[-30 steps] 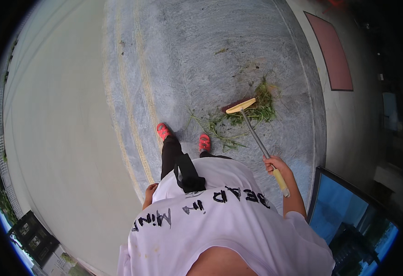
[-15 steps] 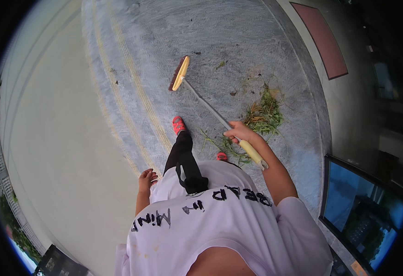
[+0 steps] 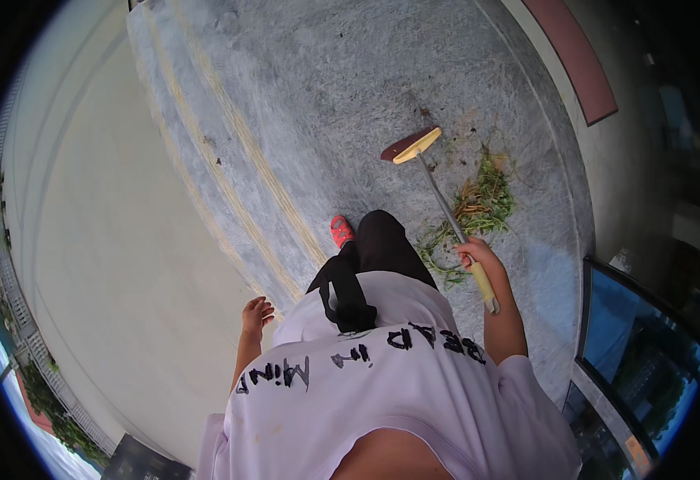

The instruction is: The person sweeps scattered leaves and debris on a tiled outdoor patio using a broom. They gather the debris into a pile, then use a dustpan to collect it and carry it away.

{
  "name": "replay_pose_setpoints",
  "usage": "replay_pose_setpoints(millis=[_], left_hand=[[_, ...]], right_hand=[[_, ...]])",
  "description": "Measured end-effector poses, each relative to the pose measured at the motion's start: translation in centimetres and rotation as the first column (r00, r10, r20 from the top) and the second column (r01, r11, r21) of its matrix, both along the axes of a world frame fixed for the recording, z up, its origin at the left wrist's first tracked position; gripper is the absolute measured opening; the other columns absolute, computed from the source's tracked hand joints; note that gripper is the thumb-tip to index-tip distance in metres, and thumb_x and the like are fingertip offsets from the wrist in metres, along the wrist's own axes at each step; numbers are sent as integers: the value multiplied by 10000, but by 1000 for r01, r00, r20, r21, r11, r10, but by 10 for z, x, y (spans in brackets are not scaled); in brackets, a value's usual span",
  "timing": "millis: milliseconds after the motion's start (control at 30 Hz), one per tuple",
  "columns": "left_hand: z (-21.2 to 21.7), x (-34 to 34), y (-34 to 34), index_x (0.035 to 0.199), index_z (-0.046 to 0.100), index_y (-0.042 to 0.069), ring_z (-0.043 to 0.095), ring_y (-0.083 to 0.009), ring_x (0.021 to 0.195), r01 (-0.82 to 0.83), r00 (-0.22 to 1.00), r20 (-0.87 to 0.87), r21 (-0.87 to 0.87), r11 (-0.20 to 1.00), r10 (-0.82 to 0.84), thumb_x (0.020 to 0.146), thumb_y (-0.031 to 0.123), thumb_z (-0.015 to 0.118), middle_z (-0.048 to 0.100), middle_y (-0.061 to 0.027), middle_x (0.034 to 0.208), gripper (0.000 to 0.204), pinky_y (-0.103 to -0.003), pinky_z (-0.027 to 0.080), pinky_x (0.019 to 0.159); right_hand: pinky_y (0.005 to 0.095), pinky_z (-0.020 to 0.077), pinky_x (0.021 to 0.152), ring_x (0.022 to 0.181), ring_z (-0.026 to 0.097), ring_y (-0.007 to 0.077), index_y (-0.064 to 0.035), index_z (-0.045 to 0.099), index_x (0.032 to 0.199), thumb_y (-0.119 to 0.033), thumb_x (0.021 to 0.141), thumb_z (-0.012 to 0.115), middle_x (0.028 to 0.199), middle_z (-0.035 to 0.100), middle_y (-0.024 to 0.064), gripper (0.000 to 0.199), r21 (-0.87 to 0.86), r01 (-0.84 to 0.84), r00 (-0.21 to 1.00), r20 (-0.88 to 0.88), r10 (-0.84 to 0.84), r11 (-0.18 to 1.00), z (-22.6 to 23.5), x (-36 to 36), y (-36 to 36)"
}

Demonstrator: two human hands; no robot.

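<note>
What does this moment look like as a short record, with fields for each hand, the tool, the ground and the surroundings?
Right hand: wrapped around the grey shaft of a broom, just ahead of its yellow grip
Left hand: empty, fingers loosely bent, beside the white shirt
Broom head: yellowish block, dark red bristles; left of the cuttings, apart from them
Bristle contact with ground: cannot tell
Ground: grey pavement with loose green cuttings
Footwear: one red shoe visible
Surroundings: reddish panel, upper right

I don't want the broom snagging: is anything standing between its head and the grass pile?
Nothing visible does: only grey ground lies between the broom head and the grass pile to its lower right.
</note>
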State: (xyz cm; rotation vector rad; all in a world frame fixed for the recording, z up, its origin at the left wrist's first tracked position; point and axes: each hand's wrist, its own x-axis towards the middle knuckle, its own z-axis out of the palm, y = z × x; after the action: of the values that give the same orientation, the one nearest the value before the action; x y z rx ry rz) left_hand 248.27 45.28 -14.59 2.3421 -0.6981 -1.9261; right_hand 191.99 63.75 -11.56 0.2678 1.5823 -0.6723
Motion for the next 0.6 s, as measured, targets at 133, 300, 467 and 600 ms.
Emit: replay_pose_setpoints(millis=[133,300,467,600], left_hand=[[-53,-26,-22,989,572,97,576,-126,701,262,955,-146,18,965,-257,845,244,572,611,-32,819,206,-267,446,601],[-31,-119,-116,1059,543,83,588,-137,753,274,946,-167,-42,961,-277,868,250,541,603,-41,862,253,-279,471,625],[17,-214,-213,1080,530,76,588,-145,767,224,975,-19,21,974,-223,881,196,502,596,-49,878,234,-284,477,631],[25,-281,-275,1089,527,66,581,-147,804,398,915,-31,-78,914,-401,884,196,498,588,-53,918,244,-291,479,669]], right_hand=[[295,334,325,377,461,115,-52,490,754,-75,755,617,544,483,28,130,80,1,988,-152,11,997,25,-10,30],[297,365,340,361,453,134,-39,488,775,-30,724,605,564,485,38,127,75,68,982,-181,-54,995,76,-25,-29],[267,356,340,374,452,110,-33,461,796,-78,745,608,578,485,33,162,-171,-101,995,-31,97,980,88,-89,-149],[248,358,357,391,455,86,-21,498,833,-91,743,615,558,482,17,163,-352,-312,945,-20,326,883,20,-132,-263]])
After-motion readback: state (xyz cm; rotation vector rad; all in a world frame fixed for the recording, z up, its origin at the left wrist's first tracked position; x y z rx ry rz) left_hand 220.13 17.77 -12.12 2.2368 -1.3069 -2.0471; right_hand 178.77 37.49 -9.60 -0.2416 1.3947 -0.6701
